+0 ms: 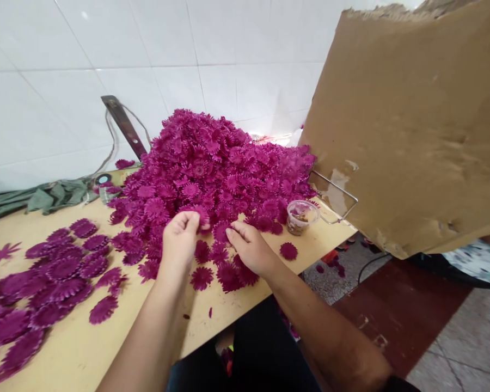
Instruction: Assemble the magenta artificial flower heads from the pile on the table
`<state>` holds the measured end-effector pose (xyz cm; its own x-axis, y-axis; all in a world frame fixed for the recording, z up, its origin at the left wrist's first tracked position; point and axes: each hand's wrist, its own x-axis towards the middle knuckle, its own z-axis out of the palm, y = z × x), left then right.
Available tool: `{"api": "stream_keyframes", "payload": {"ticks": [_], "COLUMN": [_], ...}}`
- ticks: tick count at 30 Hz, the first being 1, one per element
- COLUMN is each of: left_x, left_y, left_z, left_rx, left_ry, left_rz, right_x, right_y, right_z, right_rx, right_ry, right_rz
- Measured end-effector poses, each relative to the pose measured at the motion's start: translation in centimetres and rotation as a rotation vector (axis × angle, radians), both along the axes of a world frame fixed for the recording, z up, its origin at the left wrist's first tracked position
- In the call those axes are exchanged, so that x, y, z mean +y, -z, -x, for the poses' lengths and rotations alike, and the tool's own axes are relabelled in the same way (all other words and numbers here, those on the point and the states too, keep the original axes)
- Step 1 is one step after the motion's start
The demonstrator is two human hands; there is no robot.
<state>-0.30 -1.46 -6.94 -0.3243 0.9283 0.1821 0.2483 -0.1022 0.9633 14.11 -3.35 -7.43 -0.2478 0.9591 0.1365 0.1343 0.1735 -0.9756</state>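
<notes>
Left hand [180,235] and right hand [251,249] pinch magenta flower heads [221,232] between fingers [193,222] near the surface [210,326] front edge.

Just one cam here, worn on the head, so you're looking from above the person's own lap [245,356], forward and down onto the desk [81,348]. It's pretty close in: both forearms run up from the bottom edge, with the left hand [179,234] and right hand [251,247] near mid-frame. White tiled wall [106,41] backs the top, cardboard [412,125] fills upper right, and some floor [482,332] shows lower right.
</notes>
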Motion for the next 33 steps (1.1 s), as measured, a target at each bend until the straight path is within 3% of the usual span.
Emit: {"api": "stream_keyframes", "payload": {"ticks": [3, 5, 9, 11, 13, 17, 19, 23, 27, 30, 33], "left_x": [0.5, -0.2, -2.7, -3.3, -3.2, -2.4, -2.3, -2.5, -2.3, -1.9, -1.7], "left_y": [0.1, -0.2, -1.1, -1.1, -0.8, 0.0, 0.1, 0.2, 0.5, 0.5, 0.5], "left_z": [1.1, 1.0, -1.0, -2.2, -2.7, -2.3, -1.9, -1.8, -1.8, -1.4, -1.3], "left_rx": [0.061, 0.165, 0.138, 0.065, -0.005, -0.080, -0.069, -0.008, -0.103, -0.199, -0.246], "left_ry": [-0.105, -0.078, 0.244, 0.332, 0.288, 0.072, 0.068, 0.120, 0.188, 0.176, 0.203], "left_rz": [-0.055, -0.057, 0.111, 0.151, 0.101, 0.009, 0.029, 0.047, 0.091, 0.124, 0.114], "right_x": [0.3, 0.5, 0.7, 0.6, 0.4, -0.3, -0.6, -0.5, 0.1, 0.4, 0.4], "right_y": [0.2, 0.2, -0.1, -0.1, -0.1, -0.3, -0.6, -1.1, -1.4, -1.7, -2.3], "right_z": [-0.3, -0.4, -0.3, -0.2, -0.2, -1.1, -1.4, -1.0, -0.2, -0.2, -0.3], "right_rx": [0.056, 0.062, 0.003, -0.081, -0.199, -0.369, -0.352, -0.264, -0.278, -0.267, -0.289], "right_ry": [0.005, 0.002, -0.018, 0.001, 0.046, 0.226, 0.277, 0.159, -0.005, -0.013, -0.030], "right_rz": [0.085, 0.096, 0.047, -0.010, -0.083, -0.237, -0.299, -0.397, -0.343, -0.303, -0.366]}}
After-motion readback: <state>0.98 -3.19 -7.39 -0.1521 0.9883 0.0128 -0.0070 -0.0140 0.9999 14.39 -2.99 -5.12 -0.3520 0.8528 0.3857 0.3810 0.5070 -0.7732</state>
